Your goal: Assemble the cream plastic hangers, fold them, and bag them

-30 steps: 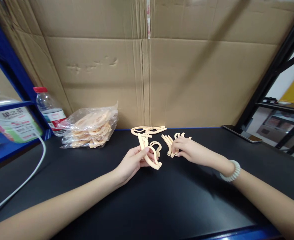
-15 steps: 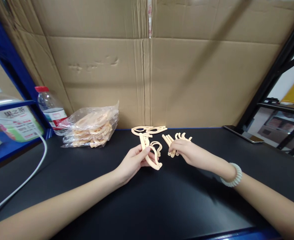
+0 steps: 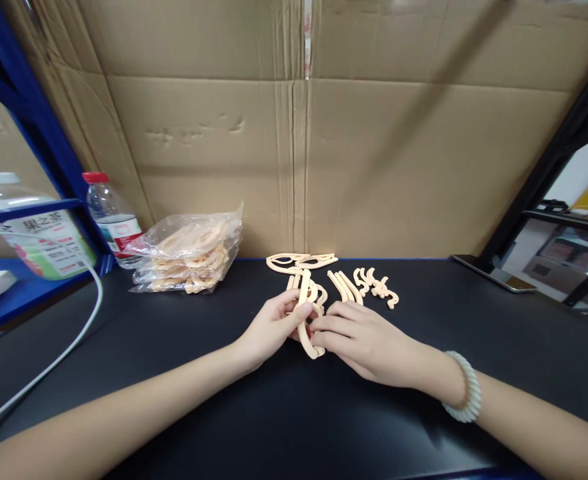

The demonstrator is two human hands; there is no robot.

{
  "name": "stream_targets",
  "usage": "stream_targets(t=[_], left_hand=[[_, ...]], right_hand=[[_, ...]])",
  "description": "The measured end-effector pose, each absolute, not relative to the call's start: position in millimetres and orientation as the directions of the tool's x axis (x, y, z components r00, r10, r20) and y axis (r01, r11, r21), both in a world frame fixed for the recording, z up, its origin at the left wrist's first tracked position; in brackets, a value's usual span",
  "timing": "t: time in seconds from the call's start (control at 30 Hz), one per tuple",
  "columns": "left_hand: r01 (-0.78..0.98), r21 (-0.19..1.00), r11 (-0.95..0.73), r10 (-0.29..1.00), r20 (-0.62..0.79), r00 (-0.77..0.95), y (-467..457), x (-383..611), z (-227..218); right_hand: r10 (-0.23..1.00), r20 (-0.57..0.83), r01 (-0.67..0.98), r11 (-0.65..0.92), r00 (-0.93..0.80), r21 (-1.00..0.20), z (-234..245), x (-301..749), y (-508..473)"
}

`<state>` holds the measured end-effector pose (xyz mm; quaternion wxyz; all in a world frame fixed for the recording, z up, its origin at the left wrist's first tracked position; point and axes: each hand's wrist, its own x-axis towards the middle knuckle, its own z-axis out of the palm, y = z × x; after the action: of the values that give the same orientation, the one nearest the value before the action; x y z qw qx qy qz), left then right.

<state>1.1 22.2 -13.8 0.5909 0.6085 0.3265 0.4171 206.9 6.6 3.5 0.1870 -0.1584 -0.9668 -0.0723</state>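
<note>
My left hand (image 3: 274, 327) is closed around a cream plastic folding-hanger piece (image 3: 305, 333), held tilted above the black tabletop. My right hand (image 3: 361, 337) has come up against its right side, fingers pressed together. What those fingertips hold, if anything, is hidden. Just beyond my right hand lie several straight hanger arms (image 3: 343, 285) side by side. Farther right is a small heap of curved hanger hooks (image 3: 377, 287). Behind my left hand are more cream parts (image 3: 323, 293), partly covered. Two looped hanger frames (image 3: 301, 262) rest against the back edge.
A clear bag of cream hanger parts (image 3: 189, 257) sits at the back left, beside a red-capped bottle (image 3: 111, 217). A white cable (image 3: 81, 333) crosses the left side. A phone (image 3: 494, 273) lies at the back right. Cardboard (image 3: 399, 147) walls the back.
My right hand has moved left and nearer, from the loose arms and hooks to the hanger piece in my left hand. The hooks now lie uncovered and spread. The view has shifted slightly.
</note>
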Motion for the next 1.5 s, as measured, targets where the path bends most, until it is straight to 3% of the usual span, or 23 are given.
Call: stream_targets(t=[0.37,0.63,0.73,0.9,1.03,1.27,1.5], left_hand=[[0.044,0.955,-0.292,0.882,0.252,0.399,18.8,1.4,-16.7],[0.048,0.968,-0.245,0.92,0.216,0.327,18.5,1.4,-13.6],[0.063,0.973,-0.224,0.936,0.197,0.294,19.9,1.2,-12.7],[0.145,0.938,-0.314,0.916,0.259,0.308,19.2,-0.7,-14.2],[0.184,0.923,-0.338,0.903,0.264,0.338,17.3,-1.4,-14.4],[0.23,0.922,-0.312,0.915,0.226,0.333,13.9,0.7,-10.8],[0.247,0.886,-0.391,0.907,0.325,0.268,11.4,1.0,-8.5]], right_hand=[[0.284,0.386,0.36,0.922,-0.877,0.139,-1.4,205.6,8.3],[0.28,0.456,0.375,0.918,-0.845,0.131,-2.6,209.5,11.5],[0.355,0.457,0.38,0.924,-0.815,-0.041,-3.0,211.1,13.0],[0.608,0.523,0.282,0.77,-0.597,-0.573,-3.3,209.2,13.8],[0.724,0.436,0.158,0.592,-0.534,-0.79,-2.1,209.8,17.6],[0.772,0.314,-0.05,0.346,-0.552,-0.937,-0.6,210.6,21.3],[0.843,0.31,-0.05,0.322,-0.44,-0.945,1.4,214.0,22.4]])
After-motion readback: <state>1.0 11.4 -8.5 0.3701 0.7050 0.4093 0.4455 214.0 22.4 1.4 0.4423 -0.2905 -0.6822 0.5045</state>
